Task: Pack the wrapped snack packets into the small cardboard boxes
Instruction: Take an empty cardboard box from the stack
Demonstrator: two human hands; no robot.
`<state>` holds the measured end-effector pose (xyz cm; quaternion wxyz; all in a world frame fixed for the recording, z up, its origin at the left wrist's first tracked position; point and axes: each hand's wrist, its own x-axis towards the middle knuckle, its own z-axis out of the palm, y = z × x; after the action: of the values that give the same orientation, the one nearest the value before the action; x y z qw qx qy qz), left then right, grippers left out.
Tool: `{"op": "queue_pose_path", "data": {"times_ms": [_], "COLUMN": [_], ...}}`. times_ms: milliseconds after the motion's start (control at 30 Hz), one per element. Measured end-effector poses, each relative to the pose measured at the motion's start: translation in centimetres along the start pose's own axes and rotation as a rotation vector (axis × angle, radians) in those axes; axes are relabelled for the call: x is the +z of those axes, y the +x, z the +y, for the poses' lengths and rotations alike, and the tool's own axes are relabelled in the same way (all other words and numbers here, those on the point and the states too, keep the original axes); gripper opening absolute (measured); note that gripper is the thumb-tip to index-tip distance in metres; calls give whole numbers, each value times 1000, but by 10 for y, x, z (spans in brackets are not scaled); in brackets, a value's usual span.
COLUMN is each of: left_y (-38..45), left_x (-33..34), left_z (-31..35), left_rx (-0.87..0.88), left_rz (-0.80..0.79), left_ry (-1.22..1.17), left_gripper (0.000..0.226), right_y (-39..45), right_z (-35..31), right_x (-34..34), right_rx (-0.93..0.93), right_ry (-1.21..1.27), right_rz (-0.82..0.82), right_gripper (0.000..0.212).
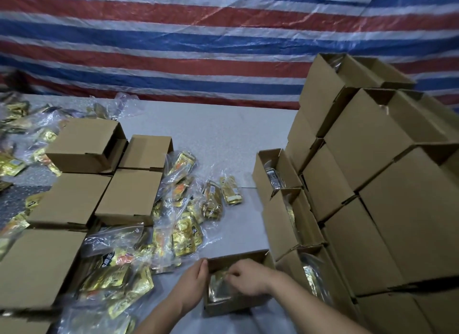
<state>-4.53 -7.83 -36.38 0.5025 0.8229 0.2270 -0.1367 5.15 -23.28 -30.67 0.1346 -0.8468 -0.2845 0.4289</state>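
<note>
right hand (248, 277) pinches a packet (219, 286) into an open box (233, 306) the left hand (195, 281) steadies; filled boxes (372, 184) stacked right, many loose packets (178, 209) left on the surface (211, 134).

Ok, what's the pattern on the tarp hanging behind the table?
Red, white and blue horizontal stripes on the tarp, clearest in the head view.
</note>
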Motion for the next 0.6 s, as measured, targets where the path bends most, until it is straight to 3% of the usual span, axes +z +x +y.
{"op": "queue_pose_path", "data": {"times_ms": [67,133,200,233,333,533,600], "left_y": [-1,-5,-15,-20,-29,-27,-24], "left_x": [0,3,11,15,28,-9,-30], "left_z": [1,6,11,12,5,37,66], "left_rx": [-16,-14,-10,-20,-78,-104,-57], "left_rz": [6,33,38,16,-37,55,151], "left_ry": [4,-27,-56,-30,143,112,-6], "left_gripper": [45,47,39,38,62,22,22], "right_y": [-7,-8,-4,-1,5,-12,-30], "right_z": [6,12,19,20,23,20,14], "right_x": [-10,-19,-21,-19,-6,-20,-46], "right_rx": [-74,-155,-129,-86,-2,33,30], "right_ry": [-42,-235,-393,-445,-545,-343,-254], "right_rz": [322,470,375,305,209,305,403], "right_gripper": [22,31,45,42,26,14,12]}}
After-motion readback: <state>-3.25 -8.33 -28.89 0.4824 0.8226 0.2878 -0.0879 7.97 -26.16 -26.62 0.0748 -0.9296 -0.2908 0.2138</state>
